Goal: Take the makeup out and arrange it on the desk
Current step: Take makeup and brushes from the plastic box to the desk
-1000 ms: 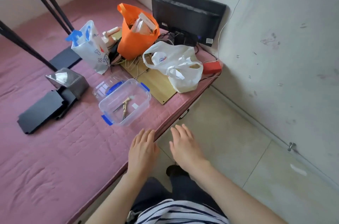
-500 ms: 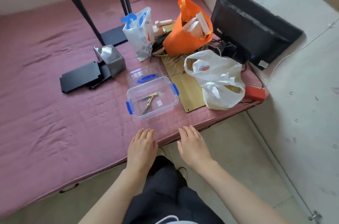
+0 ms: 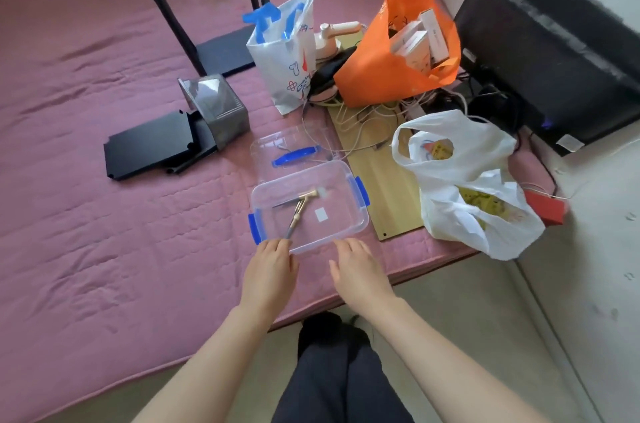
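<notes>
Makeup tools [image 3: 298,212] in clear box [image 3: 341,204] — sticker [image 3: 321,214] unreadable, left hand [image 3: 272,272], right hand [image 3: 360,272], fingers [image 3: 349,246] released

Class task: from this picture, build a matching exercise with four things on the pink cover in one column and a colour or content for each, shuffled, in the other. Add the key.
Column 1
1 orange bag
2 white plastic bag
3 clear box
4 monitor

Column 2
A yellow packets inside
B black, far right
C white cartons inside
D blue clips on its ends

Pairs: 1-C, 2-A, 3-D, 4-B
</notes>
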`<state>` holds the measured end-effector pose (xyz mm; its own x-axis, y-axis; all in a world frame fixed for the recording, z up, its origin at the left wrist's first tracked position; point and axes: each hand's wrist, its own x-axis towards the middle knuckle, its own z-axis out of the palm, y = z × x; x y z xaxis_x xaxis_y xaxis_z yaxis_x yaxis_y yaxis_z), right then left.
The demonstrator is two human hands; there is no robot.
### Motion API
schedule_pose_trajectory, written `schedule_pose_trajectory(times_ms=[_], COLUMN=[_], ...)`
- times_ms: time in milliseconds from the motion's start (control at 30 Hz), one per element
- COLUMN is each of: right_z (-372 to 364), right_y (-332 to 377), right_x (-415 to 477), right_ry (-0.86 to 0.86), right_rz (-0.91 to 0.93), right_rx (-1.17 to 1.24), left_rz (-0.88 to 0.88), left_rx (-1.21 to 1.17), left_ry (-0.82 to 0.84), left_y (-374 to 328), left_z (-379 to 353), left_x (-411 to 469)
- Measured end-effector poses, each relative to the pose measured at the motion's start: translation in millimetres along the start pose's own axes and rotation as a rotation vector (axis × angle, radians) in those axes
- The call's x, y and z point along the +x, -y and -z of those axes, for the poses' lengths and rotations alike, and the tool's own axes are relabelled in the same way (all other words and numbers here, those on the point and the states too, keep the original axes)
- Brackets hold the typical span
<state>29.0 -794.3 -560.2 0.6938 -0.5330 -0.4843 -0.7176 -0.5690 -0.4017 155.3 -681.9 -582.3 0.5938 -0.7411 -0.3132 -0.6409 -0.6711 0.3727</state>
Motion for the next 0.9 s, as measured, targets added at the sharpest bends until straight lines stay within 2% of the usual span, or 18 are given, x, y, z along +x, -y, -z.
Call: schedule_pose_trajectory(times_ms=[467,700,900], right_z=[-74.6,-98.7,-115.5], right_y=[-23.1,-46.2,-55.6], right_x=[173.4,247.8,289.5], right_ry=[0.202,0.246,0.265], right_rz=[-0.063,-0.127,-0.251], right_rx=[0.062,0.100,0.280], left_rz=[0.308,0.379,0.464], left_rx=[-0.126,-0.063,-0.039], left_ry=[0.138,0.274,0.281], left_y=[42.6,58.9,68.6], left_z=[-86.7,-132.3,-163.0], left_x=[137.1,177.2,190.9])
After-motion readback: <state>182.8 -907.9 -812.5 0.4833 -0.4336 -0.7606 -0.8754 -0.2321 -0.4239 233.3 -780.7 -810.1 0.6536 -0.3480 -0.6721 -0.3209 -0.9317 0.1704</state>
